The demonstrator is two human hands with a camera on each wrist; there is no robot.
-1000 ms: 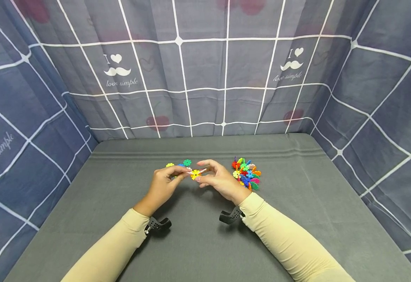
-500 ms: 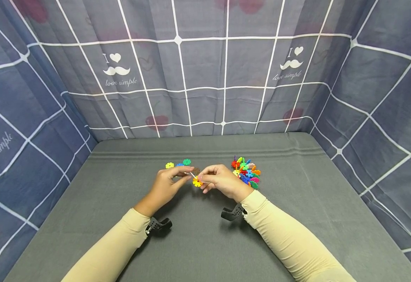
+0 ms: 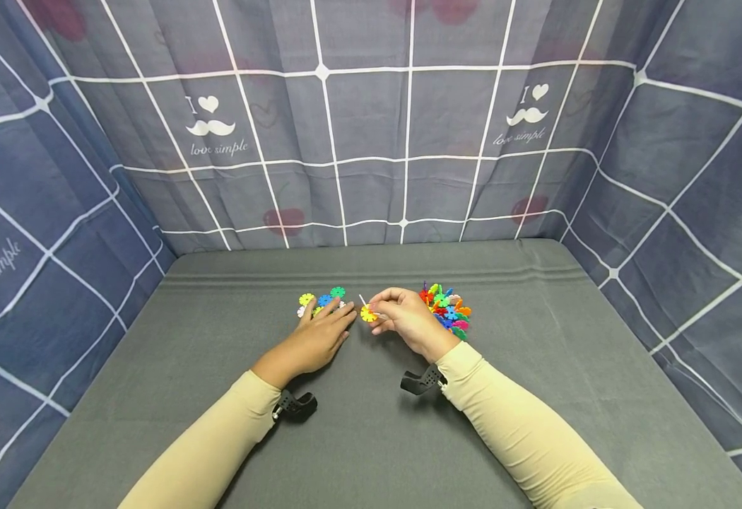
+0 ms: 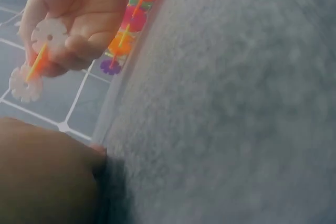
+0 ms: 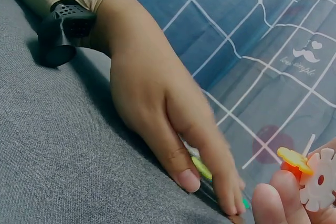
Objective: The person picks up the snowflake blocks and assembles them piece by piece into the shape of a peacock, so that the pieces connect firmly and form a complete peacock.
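My right hand (image 3: 412, 322) pinches a small joined piece of flower-shaped plastic discs: a yellow-orange disc (image 3: 368, 314) set between two white ones. One white disc (image 5: 321, 180) shows close up in the right wrist view, and both white discs appear in the left wrist view, held by the right hand (image 4: 86, 22). My left hand (image 3: 316, 341) is stretched low over the table, fingers extended above several loose discs. A green disc (image 3: 337, 292), a blue disc (image 3: 325, 300) and a yellow disc (image 3: 307, 299) lie beyond its fingers; others are partly hidden under it.
A dense cluster of many-coloured joined discs (image 3: 456, 314) stands right beside the right hand. The grey cloth-covered table (image 3: 345, 438) spreads around both arms. Checked curtains (image 3: 371, 141) hang behind the table and along both sides. Each wrist carries a black camera mount (image 3: 422, 382).
The left hand has let go of the joined discs and come down flat over the loose discs. The right hand keeps the piece, which has moved slightly right and away from the body.
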